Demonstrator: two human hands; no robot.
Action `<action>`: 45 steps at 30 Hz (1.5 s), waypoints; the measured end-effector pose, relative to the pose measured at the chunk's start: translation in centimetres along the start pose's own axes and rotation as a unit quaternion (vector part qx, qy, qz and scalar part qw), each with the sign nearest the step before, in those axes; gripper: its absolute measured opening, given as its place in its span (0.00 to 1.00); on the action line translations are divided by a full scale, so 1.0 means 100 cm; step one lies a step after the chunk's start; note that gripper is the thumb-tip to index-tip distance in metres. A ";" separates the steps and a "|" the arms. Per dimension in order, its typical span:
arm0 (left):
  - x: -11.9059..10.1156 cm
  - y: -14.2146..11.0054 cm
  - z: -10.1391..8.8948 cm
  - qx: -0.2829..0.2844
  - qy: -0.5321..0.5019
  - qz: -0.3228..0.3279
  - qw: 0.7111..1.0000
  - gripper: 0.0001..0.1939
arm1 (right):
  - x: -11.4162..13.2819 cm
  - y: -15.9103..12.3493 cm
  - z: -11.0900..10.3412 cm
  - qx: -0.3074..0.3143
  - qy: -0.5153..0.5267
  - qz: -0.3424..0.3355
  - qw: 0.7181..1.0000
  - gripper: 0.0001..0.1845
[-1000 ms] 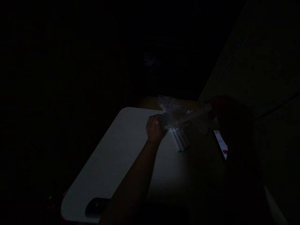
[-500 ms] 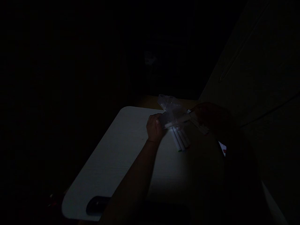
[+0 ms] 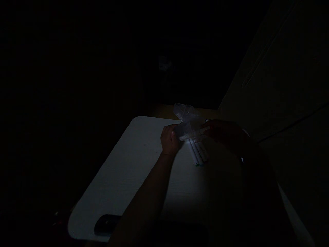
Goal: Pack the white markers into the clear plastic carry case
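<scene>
The scene is very dark. My left hand (image 3: 169, 140) is closed round the near left end of a clear plastic case (image 3: 187, 128), whose flap sticks up at the back. A pale marker-like stick (image 3: 183, 137) shows along the lower edge of the case. Several white markers (image 3: 197, 153), with green and blue ends towards me, lie side by side on the table just below it. My right hand (image 3: 218, 130), deep in shadow, reaches in from the right with its fingers at the case's right end. Whether those fingers grip anything is too dark to tell.
Everything rests on a white table (image 3: 123, 175) with rounded corners. A dark rounded slot or object (image 3: 105, 224) is near its front edge. On the right rises a dim wall or panel (image 3: 290, 82) with a dark cable (image 3: 288, 128) across it.
My right hand has moved left, closer to the case. The pale marker that spanned between hand and case no longer shows there. The left hand and case have barely moved.
</scene>
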State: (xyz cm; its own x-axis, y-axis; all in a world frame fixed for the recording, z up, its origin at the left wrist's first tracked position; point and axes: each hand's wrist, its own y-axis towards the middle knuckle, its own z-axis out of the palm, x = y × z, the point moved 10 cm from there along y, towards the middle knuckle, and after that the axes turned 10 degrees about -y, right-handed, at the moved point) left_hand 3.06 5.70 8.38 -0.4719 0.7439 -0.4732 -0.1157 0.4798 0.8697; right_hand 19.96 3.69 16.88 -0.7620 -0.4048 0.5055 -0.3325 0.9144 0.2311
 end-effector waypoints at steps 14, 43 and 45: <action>-0.005 0.003 -0.001 0.000 -0.012 -0.008 1.000 0.27 | 0.008 0.002 0.018 0.050 0.004 -0.013 0.999 0.18; -0.009 0.005 0.001 0.007 -0.017 0.006 1.000 0.26 | 0.008 0.001 0.025 0.061 -0.092 -0.027 0.994 0.20; -0.008 0.005 0.001 0.009 -0.010 -0.001 1.000 0.27 | 0.008 0.001 0.024 0.054 -0.094 -0.026 0.994 0.20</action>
State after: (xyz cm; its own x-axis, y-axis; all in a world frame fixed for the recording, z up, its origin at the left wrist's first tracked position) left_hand 3.49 5.40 9.12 -0.4532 0.7521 -0.4786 -0.1009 0.4901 0.8658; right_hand 18.01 3.46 15.29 -0.8293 -0.4514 0.3293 -0.4236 0.8923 0.1561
